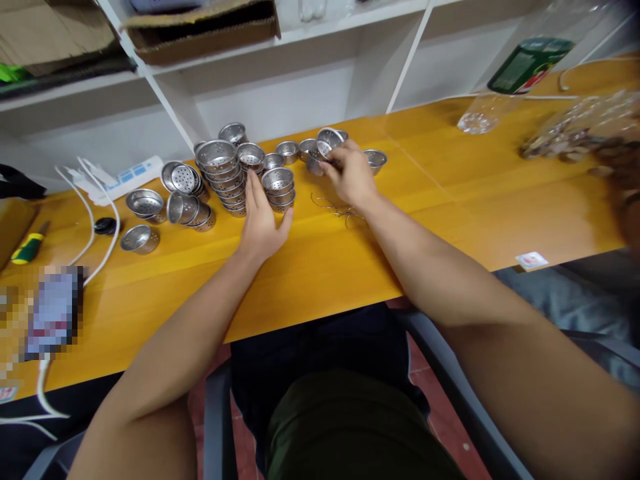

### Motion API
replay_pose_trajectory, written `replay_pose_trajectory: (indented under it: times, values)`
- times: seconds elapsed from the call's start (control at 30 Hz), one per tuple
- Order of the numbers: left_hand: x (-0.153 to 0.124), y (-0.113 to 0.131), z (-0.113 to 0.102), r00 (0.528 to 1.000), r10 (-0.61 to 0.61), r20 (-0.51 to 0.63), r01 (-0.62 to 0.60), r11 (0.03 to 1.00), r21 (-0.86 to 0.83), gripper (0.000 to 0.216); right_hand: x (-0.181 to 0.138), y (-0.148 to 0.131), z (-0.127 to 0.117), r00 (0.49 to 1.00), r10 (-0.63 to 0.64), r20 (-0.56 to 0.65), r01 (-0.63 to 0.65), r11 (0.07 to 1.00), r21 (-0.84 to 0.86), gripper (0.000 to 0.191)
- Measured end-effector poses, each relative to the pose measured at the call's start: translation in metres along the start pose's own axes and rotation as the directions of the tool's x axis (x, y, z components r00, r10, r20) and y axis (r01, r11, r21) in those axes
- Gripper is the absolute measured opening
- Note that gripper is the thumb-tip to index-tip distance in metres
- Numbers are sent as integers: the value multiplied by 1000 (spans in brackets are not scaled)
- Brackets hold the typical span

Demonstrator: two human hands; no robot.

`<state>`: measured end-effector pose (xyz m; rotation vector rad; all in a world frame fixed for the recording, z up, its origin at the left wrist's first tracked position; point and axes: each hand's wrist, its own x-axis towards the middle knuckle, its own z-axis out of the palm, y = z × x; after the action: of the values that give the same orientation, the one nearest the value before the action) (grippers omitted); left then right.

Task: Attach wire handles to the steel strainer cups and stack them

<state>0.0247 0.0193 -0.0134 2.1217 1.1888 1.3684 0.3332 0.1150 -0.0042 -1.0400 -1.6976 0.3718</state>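
Observation:
My right hand [353,175] pinches a small perforated metal cup [330,142] by its rim, tilted over other cups at the back of the table. My left hand [263,223] is open, its fingers stretched upward and thumb apart. It rests between a tall stack of perforated metal cups [227,177] and a shorter stack [279,189]; whether the fingertips touch them I cannot tell. More cups stand behind, and one cup [376,160] sits right of my right hand. Below that hand lie thin bent wires [343,210]. Tilted cups [187,208] and a single cup [140,239] stand to the left.
White shelves [300,73] with a cardboard box [200,33] rise behind the yellow table [310,267]. A power strip [133,179], white cables and a screwdriver [29,247] lie left. A plastic bottle [515,83] and a clear bag [585,123] are at right.

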Motion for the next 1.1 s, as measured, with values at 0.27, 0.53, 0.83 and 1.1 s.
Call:
replay_pose_trajectory:
  times: [0.27,0.53,0.83,1.1]
  values:
    - [7,61,-24,980,185,-73,-187,982,-33,103,-37,-113,-9,961,-249,125,225,958,180,56]
    - [6,39,-27,990,139,19,-133,975,-177,95,-56,-139,-5,862,-349,367,177,886,428,26]
    - [8,43,-28,990,33,139,6,962,-274,88,-43,-137,-30,832,-402,382,295,904,309,26]
    - [11,44,-28,985,4,174,49,953,-298,87,-40,-140,-39,818,-409,405,263,891,370,45]
